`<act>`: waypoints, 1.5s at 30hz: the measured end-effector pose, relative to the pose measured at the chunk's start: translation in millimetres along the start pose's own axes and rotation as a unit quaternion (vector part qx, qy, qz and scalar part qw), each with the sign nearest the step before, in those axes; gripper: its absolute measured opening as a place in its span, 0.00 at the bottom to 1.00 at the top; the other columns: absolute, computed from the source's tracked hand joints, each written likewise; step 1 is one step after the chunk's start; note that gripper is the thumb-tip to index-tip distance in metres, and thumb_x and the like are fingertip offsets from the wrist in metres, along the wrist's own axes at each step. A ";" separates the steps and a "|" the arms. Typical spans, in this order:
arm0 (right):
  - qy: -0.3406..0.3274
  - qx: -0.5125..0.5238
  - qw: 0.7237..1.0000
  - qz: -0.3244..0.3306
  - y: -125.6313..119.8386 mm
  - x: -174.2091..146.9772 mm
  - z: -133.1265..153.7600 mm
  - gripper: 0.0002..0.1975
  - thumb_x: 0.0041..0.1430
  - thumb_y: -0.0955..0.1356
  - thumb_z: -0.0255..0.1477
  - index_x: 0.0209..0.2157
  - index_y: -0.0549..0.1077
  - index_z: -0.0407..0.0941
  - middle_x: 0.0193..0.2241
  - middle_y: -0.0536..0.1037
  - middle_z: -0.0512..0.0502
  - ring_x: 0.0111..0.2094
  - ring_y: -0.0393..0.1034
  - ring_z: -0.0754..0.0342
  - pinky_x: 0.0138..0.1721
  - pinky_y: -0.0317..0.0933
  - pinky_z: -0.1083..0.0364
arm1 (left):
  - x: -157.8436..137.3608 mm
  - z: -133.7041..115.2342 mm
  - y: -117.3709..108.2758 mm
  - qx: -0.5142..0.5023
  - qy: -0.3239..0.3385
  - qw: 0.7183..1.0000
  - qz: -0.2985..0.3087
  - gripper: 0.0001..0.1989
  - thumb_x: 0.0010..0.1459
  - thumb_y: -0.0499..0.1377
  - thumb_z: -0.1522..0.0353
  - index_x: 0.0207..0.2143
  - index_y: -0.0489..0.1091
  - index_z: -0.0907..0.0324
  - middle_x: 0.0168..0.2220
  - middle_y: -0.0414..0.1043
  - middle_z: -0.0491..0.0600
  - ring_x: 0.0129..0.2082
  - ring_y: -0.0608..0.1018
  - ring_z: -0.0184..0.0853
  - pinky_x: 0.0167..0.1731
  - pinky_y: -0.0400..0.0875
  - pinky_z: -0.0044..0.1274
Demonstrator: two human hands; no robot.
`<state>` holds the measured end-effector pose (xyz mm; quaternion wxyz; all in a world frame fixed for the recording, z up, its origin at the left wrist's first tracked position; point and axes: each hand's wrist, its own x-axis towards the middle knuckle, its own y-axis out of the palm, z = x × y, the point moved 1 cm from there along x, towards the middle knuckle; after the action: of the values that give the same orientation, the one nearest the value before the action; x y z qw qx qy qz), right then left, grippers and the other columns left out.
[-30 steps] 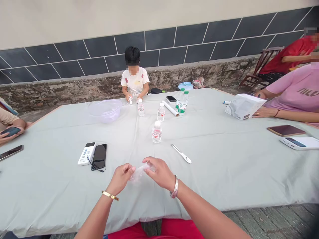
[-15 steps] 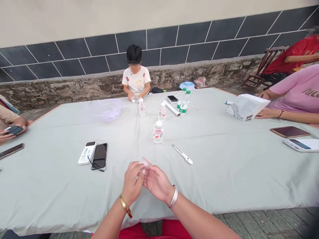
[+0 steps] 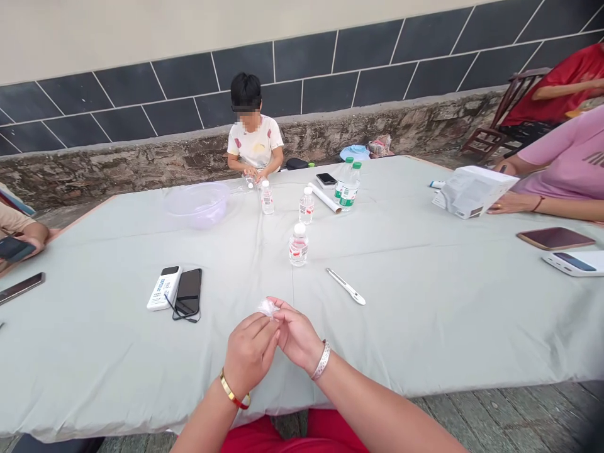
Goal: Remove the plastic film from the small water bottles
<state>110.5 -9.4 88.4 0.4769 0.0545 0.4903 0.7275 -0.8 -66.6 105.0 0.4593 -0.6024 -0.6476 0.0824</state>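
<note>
Clear plastic is bunched tighter now (looser 1 sec ago), left hand and right hand pinching it near the table's front edge.

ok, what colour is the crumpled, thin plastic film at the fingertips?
Clear, whitish where the crumpled plastic film bunches; best seen in the head view.

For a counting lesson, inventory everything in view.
Film: one, clear, front centre
Upright small bottles: three, clear, centre
Green-capped bottles: two, clear, beyond
Knife: one, white, right
Roll: one, white, far centre
Basin: one, purple, far left
Table phones: four, dark, scattered
Power banks: two, white, either side
Box: one, white, right
Table cover: one, grey, underneath
Chair: one, brown, right
Other people: four, mixed clothing, around
Left hand: one, bare, front
Right hand: one, bare, front
</note>
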 end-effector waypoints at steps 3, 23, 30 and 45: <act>-0.020 -0.013 0.999 -0.025 3.1 0.5 6.7 0.17 0.41 0.66 0.23 0.38 0.66 0.45 0.27 0.73 0.51 0.26 0.68 0.58 0.28 0.59 0.58 | -10.0 2.5 -2.1 -0.080 -0.088 0.983 -0.140 0.08 0.53 0.57 0.69 0.36 0.73 0.54 0.39 0.75 0.52 0.43 0.75 0.40 0.47 0.67 0.33; -0.153 -0.466 0.859 0.143 -3.1 1.1 17.7 0.20 0.58 0.61 0.43 0.50 0.69 0.52 0.55 0.65 0.47 0.57 0.56 0.50 0.55 0.53 0.49 | 25.7 51.7 9.4 -0.460 -0.417 0.741 -0.257 0.16 0.44 0.63 0.65 0.35 0.63 0.58 0.35 0.71 0.45 0.35 0.76 0.32 0.36 0.70 0.27; -0.262 -0.514 0.769 -0.274 -81.0 74.2 73.7 0.33 0.48 0.66 0.40 0.56 0.56 0.46 0.44 0.68 0.42 0.30 0.67 0.54 0.38 0.63 0.50 | 57.4 104.1 -4.9 -0.447 -0.437 0.711 -0.323 0.17 0.39 0.65 0.68 0.32 0.63 0.57 0.31 0.67 0.42 0.27 0.74 0.28 0.28 0.70 0.22; -0.218 -0.637 0.657 -0.339 -77.4 262.4 163.7 0.33 0.51 0.65 0.44 0.56 0.55 0.45 0.32 0.75 0.43 0.34 0.70 0.46 0.32 0.58 0.53 | 136.4 191.8 -15.0 -0.334 -0.439 0.770 -0.321 0.16 0.40 0.64 0.64 0.31 0.65 0.59 0.34 0.66 0.45 0.28 0.70 0.27 0.24 0.66 0.19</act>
<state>108.2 300.0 11.2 0.7016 -0.2755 -0.2269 0.6167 -124.4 132.0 74.2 -0.1056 -0.3731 -0.9211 -0.0353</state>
